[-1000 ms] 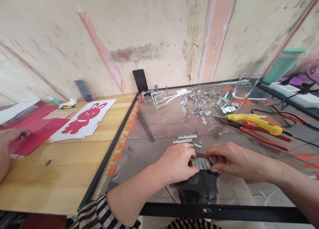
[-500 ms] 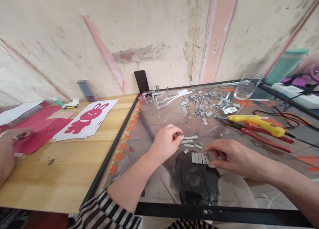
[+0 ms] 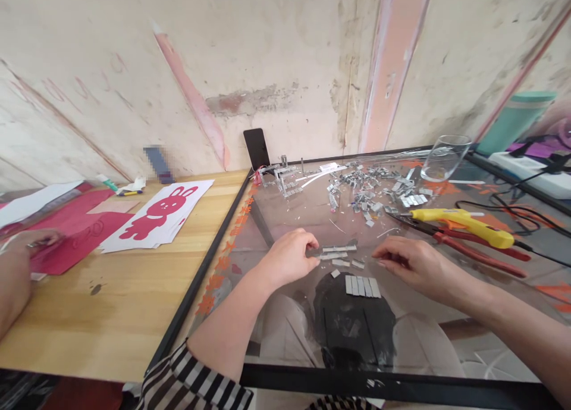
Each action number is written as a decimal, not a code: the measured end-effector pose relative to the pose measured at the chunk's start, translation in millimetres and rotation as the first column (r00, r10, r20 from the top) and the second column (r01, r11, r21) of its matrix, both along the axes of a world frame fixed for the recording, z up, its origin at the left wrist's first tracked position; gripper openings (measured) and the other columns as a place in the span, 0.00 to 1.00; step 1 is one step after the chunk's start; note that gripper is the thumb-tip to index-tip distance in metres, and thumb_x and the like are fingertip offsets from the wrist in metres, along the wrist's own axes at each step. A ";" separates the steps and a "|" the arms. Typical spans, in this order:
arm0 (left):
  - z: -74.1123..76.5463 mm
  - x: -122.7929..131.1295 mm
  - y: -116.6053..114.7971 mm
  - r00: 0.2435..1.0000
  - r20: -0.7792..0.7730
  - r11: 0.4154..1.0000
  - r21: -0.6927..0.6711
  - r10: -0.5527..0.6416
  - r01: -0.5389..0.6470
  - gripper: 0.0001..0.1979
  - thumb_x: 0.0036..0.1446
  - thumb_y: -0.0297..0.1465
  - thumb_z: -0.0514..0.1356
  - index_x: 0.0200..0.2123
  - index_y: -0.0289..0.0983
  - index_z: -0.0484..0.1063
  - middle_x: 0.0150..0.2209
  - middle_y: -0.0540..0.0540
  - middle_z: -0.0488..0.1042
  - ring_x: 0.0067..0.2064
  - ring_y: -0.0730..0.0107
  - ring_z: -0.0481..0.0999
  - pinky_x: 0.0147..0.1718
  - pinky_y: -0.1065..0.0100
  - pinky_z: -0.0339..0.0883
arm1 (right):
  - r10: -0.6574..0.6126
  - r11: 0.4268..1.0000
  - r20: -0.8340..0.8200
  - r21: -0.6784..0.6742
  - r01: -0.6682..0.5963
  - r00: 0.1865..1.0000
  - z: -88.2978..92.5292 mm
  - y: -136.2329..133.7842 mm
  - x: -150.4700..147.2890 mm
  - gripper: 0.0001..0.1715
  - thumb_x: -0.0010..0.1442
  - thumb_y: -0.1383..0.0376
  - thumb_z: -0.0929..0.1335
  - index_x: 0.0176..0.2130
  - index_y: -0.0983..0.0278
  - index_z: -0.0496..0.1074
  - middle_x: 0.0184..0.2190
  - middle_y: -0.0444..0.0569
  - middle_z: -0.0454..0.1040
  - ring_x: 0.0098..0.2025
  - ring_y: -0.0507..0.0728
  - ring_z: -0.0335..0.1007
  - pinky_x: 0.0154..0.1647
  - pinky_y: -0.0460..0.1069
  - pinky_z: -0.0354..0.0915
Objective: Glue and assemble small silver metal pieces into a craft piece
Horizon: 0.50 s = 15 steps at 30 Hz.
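My left hand (image 3: pixel 292 254) hovers at the left ends of the thin grey strips (image 3: pixel 338 249), thumb and index finger curved apart with nothing visible between them. To the right of the strips, my right hand (image 3: pixel 413 266) is loosely bent, its thumb apart from the fingers, and I see nothing in it. Between and below the hands, several grey pieces lie side by side as a small panel (image 3: pixel 363 287) on the glass tabletop (image 3: pixel 276 291). Short loose grey pieces (image 3: pixel 341 263) lie between the strips and the panel.
Behind are a heap of grey scraps (image 3: pixel 366 187), a drinking glass (image 3: pixel 445 158) and an upright phone (image 3: pixel 256 149). Red-handled pliers (image 3: pixel 482 255) and a yellow glue gun (image 3: pixel 468 224) lie right. Another person's hand (image 3: pixel 33 243) rests on red paper (image 3: pixel 84 243) at left.
My right hand has moved up and away from the small panel, which now shows whole. My left hand has drawn back slightly left from the strips, its fingers apart.
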<state>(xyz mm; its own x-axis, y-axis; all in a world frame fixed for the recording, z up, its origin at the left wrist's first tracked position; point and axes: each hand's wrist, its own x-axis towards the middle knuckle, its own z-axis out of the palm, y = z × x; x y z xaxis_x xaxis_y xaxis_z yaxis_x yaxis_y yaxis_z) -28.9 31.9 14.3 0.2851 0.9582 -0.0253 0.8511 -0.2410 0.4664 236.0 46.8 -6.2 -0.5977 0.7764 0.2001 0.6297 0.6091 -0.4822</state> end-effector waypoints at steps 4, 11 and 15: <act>-8.0 3.3 1.6 1.000 0.028 1.000 0.009 -0.013 0.013 0.07 0.47 0.25 0.60 0.32 0.37 0.74 0.32 0.48 0.73 0.32 0.68 0.73 0.32 0.69 0.66 | 0.011 1.000 0.010 0.001 -0.011 1.000 -5.8 3.7 -0.2 0.08 0.58 0.65 0.63 0.32 0.62 0.72 0.29 0.47 0.74 0.30 0.54 0.69 0.31 0.48 0.63; -19.4 15.0 3.4 0.996 0.089 0.997 0.071 0.010 -0.016 0.04 0.49 0.25 0.60 0.31 0.36 0.74 0.32 0.47 0.73 0.31 0.70 0.73 0.32 0.69 0.67 | -0.009 0.999 -0.020 0.032 0.010 1.000 -14.6 2.8 -4.3 0.08 0.58 0.65 0.63 0.35 0.62 0.72 0.32 0.49 0.76 0.31 0.55 0.70 0.33 0.49 0.65; -22.8 14.8 5.7 0.993 0.117 0.993 0.113 0.032 -0.046 0.05 0.49 0.24 0.59 0.32 0.36 0.74 0.32 0.47 0.73 0.32 0.70 0.73 0.33 0.69 0.66 | 0.021 0.999 -0.040 0.027 -0.020 0.999 -9.7 -0.1 -10.7 0.08 0.59 0.66 0.63 0.37 0.62 0.72 0.34 0.50 0.75 0.32 0.54 0.70 0.32 0.48 0.66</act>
<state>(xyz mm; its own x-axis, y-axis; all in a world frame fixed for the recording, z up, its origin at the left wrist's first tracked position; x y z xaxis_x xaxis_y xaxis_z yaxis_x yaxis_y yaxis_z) -14.1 37.7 -8.5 0.2420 0.9632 0.1168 0.8035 -0.2664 0.5323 225.3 46.7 -15.9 -0.6048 0.7578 0.2448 0.5971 0.6349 -0.4902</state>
